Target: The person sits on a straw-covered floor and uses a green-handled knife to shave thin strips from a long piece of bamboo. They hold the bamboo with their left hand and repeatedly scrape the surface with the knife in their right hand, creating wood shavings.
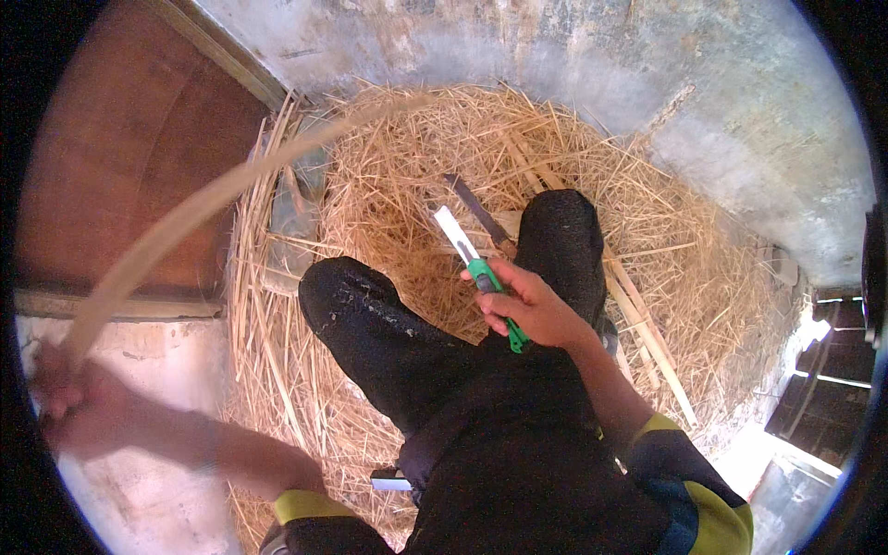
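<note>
Out at the left, my left hand (pixel 83 407) is closed round one end of a long, flat, pale strip (pixel 199 199), likely split bamboo. The strip bends up and to the right over the shavings, blurred by motion. Above my lap, my right hand (pixel 532 305) grips a green utility knife (pixel 486 277), its pale blade out and pointing up and left. The knife and the strip are well apart. Beyond the blade, between my knees, lies another knife (pixel 479 211) with a dark blade and a wooden handle, partly hidden by my right leg.
Loose straw-coloured shavings (pixel 416 148) cover the floor around my black-trousered legs. Longer strips (pixel 652 338) lie to the right and more stand at the left. A grey wall (pixel 703 55) rises ahead; a brown panel (pixel 139 157) stands at the left.
</note>
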The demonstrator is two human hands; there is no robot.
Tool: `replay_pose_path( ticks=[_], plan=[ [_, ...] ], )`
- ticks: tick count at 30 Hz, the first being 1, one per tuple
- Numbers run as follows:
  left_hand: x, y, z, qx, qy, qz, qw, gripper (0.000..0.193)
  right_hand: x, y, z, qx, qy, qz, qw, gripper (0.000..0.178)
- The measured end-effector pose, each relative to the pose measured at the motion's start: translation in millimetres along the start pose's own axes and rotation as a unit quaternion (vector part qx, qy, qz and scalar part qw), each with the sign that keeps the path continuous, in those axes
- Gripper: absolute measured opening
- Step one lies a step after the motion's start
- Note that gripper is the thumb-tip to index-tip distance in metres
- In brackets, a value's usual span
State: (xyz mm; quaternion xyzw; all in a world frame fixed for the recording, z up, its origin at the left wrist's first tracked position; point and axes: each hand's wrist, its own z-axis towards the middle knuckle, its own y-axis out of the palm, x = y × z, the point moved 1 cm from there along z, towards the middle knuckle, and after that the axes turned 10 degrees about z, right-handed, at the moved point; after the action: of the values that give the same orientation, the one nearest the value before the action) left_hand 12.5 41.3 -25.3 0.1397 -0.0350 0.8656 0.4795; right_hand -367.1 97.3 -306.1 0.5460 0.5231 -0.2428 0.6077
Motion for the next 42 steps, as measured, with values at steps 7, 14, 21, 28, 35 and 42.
replay_pose_path(
  ticks=[7, 14, 21, 28, 35, 42],
  plan=[
    [36.2, 89.2, -120.2, -0.070, -0.159, -0.225, 0.959, 0.040, -11.7, 25.9, -10.1, 0.067, -0.008, -0.139, 0.988, 0.035],
    [74.4, 79.3, -128.5, -0.151, -0.054, 0.148, 0.976, 0.067, -23.7, 63.5, -6.7, 0.081, -0.117, -0.191, 0.971, 0.034],
    [107.3, 80.9, -155.0, -0.131, -0.008, 0.163, 0.978, 0.048, -77.9, 120.0, -21.4, 0.026, -0.161, -0.302, 0.939, 0.033],
    [91.6, 66.7, -152.1, -0.211, 0.006, 0.014, 0.977, 0.049, -85.7, 121.7, -15.3, 0.007, -0.127, -0.468, 0.875, 0.018],
    [99.9, 74.4, -159.8, -0.203, -0.035, 0.063, 0.976, 0.045, -61.1, 105.0, -6.7, 0.048, -0.131, -0.489, 0.861, 0.019],
    [99.5, 78.5, -157.9, -0.188, 0.005, 0.095, 0.978, 0.058, -69.1, 124.7, -17.9, 0.010, -0.171, -0.476, 0.863, 0.025]
  ],
)
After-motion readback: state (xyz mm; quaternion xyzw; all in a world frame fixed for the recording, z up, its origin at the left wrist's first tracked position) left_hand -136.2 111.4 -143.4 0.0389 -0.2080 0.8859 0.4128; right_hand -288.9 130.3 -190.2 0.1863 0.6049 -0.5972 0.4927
